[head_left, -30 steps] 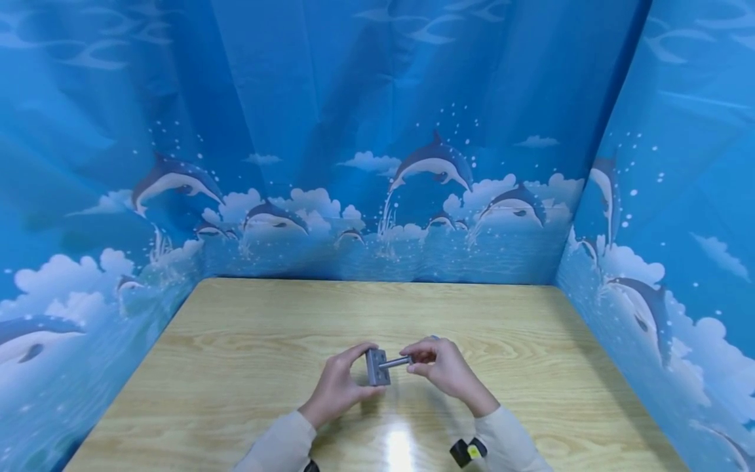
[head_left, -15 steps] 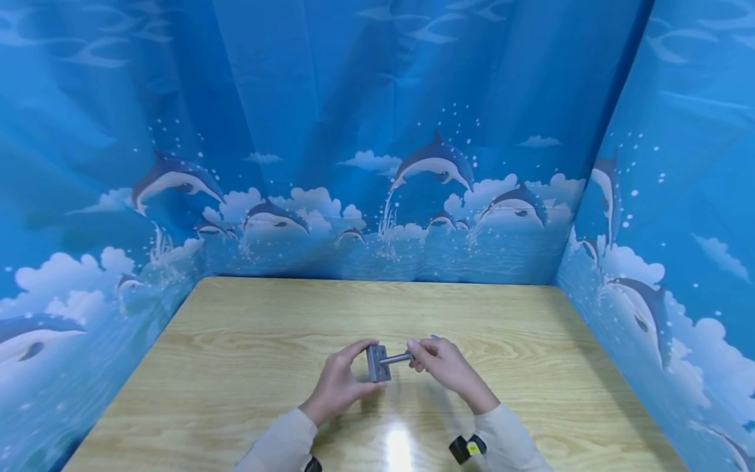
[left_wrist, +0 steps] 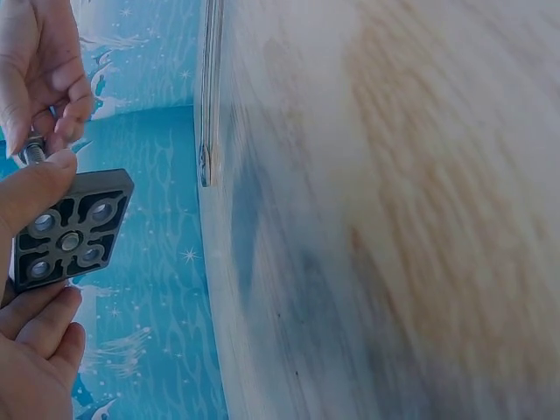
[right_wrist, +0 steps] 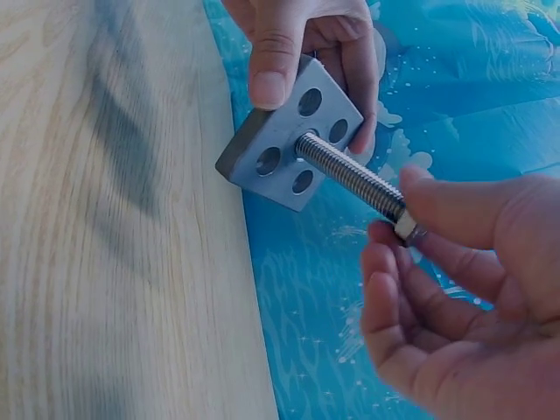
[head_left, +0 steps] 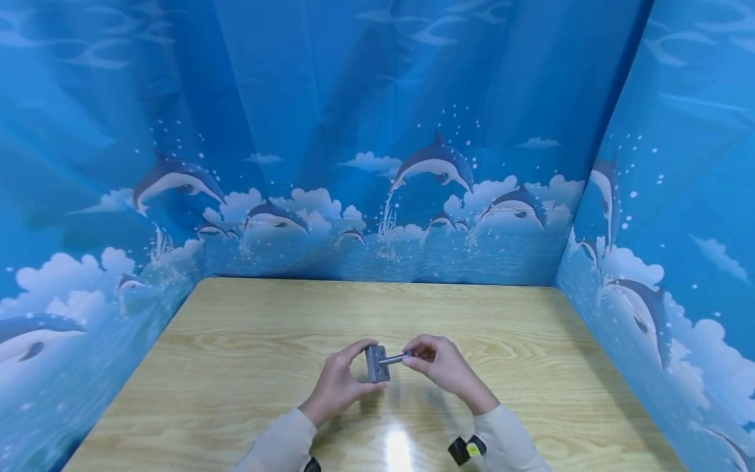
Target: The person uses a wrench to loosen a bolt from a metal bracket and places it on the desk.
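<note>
My left hand (head_left: pixel 341 383) holds a square grey metal plate (head_left: pixel 377 364) by two opposite edges, thumb on one and fingers on the other. In the right wrist view the plate shows several round holes near its corners. From its middle sticks out a threaded bolt (right_wrist: pixel 350 175), tilted toward my right hand (head_left: pixel 441 364). The thumb and index finger of that hand pinch the bolt's hex end (right_wrist: pixel 409 226), the other fingers curled below. The left wrist view shows the plate's ribbed dark underside (left_wrist: pixel 70 241), with a round stud at its centre.
Both hands work above a light wood-grain table (head_left: pixel 259 321), close to its near middle. Blue dolphin-print curtains (head_left: pixel 354 131) stand along its back and both sides. A black device with a yellow mark (head_left: pixel 468 451) sits at the right wrist.
My right thumb and fingers have rolled round the bolt's end and swung back to a pinch at its tip. The left hand and plate have stayed nearly still.
</note>
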### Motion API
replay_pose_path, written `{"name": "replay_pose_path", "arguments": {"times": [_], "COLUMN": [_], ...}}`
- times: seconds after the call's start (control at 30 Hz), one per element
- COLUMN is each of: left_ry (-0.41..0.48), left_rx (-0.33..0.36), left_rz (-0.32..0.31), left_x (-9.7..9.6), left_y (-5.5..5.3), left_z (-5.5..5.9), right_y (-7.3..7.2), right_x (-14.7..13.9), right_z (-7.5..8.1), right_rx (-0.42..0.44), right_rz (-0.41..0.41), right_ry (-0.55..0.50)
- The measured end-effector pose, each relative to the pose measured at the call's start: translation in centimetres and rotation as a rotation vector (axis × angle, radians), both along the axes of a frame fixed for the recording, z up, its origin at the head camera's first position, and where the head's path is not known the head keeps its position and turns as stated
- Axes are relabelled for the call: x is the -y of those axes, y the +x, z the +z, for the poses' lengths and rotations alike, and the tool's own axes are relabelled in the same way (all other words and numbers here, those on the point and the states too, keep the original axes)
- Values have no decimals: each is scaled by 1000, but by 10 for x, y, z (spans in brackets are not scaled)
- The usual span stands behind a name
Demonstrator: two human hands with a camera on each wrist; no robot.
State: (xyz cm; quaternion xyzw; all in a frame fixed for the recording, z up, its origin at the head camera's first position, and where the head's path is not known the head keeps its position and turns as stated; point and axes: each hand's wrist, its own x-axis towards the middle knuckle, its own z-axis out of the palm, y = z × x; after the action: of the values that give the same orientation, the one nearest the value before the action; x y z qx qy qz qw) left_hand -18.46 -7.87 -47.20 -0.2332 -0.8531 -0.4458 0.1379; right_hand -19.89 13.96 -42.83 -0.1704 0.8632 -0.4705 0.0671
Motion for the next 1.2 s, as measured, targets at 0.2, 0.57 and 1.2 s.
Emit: {"name": "replay_pose_path", "arguments": {"times": [0.2, 0.57, 1.2], "left_ry": [0, 5, -4], "left_rx": [-15, -16, -16], "left_rz": [-3, -1, -5], "left_x": [1, 4, 2], "left_y": [0, 1, 1], "left_z": [1, -1, -3], "right_y": [1, 0, 0], "right_x": [1, 2, -1], "right_z": [2, -1, 0], "right_rx": [-22, 8, -45], "right_rz": [10, -9, 34], "right_ry": [-40, -3, 70]}}
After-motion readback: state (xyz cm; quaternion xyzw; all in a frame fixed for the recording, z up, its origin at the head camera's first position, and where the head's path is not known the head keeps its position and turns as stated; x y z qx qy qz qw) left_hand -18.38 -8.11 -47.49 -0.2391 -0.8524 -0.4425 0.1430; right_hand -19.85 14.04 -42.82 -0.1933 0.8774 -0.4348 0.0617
